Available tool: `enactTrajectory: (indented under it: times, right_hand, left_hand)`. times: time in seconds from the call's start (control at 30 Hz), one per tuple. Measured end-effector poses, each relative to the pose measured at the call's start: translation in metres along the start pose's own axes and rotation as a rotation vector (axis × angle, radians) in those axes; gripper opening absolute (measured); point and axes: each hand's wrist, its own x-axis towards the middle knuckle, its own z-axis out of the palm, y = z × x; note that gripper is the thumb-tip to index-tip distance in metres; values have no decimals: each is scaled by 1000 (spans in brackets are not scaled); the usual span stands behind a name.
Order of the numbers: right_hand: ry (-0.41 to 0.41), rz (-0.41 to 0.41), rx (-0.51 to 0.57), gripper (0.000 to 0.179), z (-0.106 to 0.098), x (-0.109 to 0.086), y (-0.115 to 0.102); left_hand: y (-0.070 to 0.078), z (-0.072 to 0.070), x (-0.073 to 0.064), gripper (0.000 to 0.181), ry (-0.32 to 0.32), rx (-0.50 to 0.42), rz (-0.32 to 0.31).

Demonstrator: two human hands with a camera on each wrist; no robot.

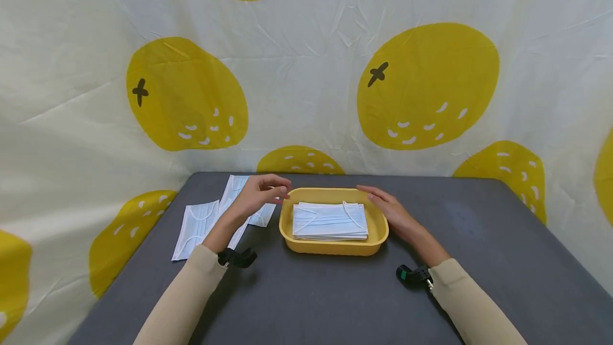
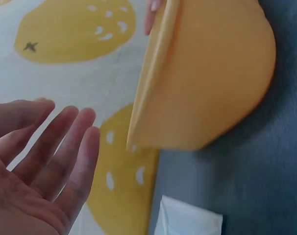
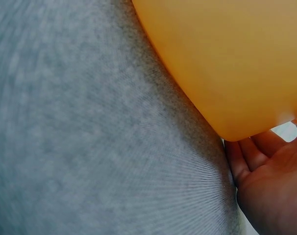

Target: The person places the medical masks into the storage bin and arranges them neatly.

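Observation:
A yellow plastic basin (image 1: 335,248) stands on the dark table with a stack of pale blue face masks (image 1: 330,222) inside. My left hand (image 1: 253,195) hovers by the basin's back left corner, its fingers loosely bent with nothing between them. In the left wrist view, a gap separates that hand (image 2: 45,161) from the basin's wall (image 2: 212,73). On the right side, my right hand (image 1: 394,214) touches the basin near its back right corner. The right wrist view has its fingers (image 3: 251,154) against the basin's outside.
Several loose face masks (image 1: 195,225) lie on the table left of the basin, partly behind my left forearm. The grey table (image 1: 325,297) ends at a white curtain (image 1: 306,95) printed with yellow fruit. Each wrist wears a black strap.

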Motion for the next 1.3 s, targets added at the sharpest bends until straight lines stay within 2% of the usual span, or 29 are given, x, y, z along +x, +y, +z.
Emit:
enactTrajectory:
  times: [0.23,0.37,0.6,0.83,1.07,1.2,1.3]
  right_hand:
    - [14,24,-20,47,0,1,-1]
    - [5,19,-10,48,-1,2,0]
    - [4,16,13,47,0,2,-1]
    - [4,16,-3,49,1,1,0]
    - [7,21,-8,48,1,1,-2]
    - [22,33,-5,49,-1,-2,-2]
    - [37,46,-7,50,-3,-5,-2]
  left_hand:
    - [-17,-24,-16,30,158,-66,-24]
    - [-25,-37,-22,32,209,-110,-26]
    - [-36,-63,-31,39,259,-127,-43]
    - [-45,-90,-42,35,322,-161,-60]
    - [-55,-109,-48,44,367,-183,-67]
    - [-61,-117,-50,33,389,-207,-104]
    - [-66,-122,-51,23,402,-246,-160]
